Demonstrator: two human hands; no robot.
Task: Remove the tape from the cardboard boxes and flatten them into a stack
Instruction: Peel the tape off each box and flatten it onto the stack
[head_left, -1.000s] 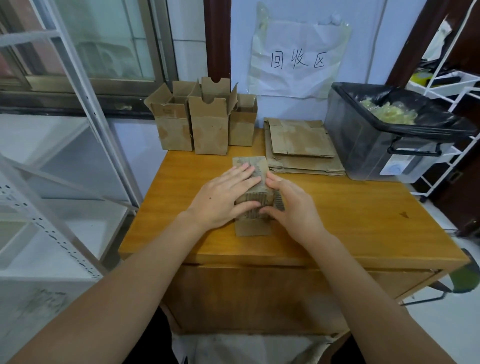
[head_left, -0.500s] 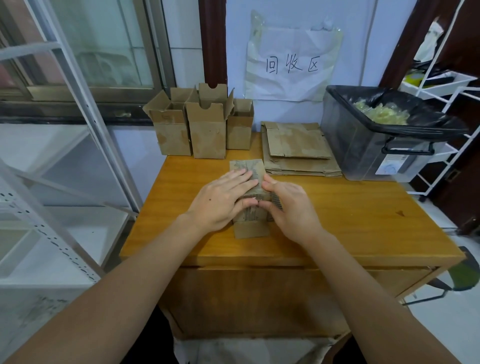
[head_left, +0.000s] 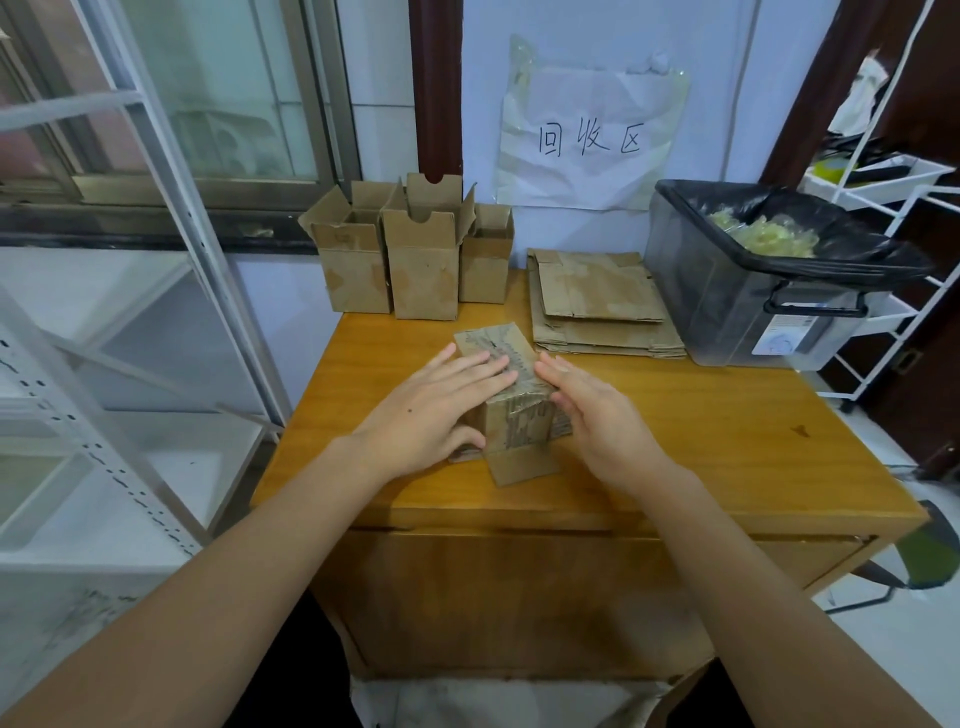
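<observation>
A small cardboard box (head_left: 519, 421) lies on its side in the middle of the wooden table (head_left: 701, 441), with worn tape on its top and one flap open toward me. My left hand (head_left: 441, 405) presses flat on the box's top and left side, fingers straight. Against the box's right side rests my right hand (head_left: 597, 415), fingers straight. Three upright open boxes (head_left: 415, 260) stand at the table's back left. A stack of flattened boxes (head_left: 597, 301) lies at the back, to the right of them.
A clear bin with a black liner (head_left: 753, 291), holding crumpled tape, stands at the back right. A white metal shelf frame (head_left: 130, 260) is at my left and a white rack (head_left: 909, 208) at the far right. A paper sign hangs on the wall.
My right hand's fingers have straightened from a pinch at the box's top edge and now lie along its right side. My left hand has stayed flat on the box.
</observation>
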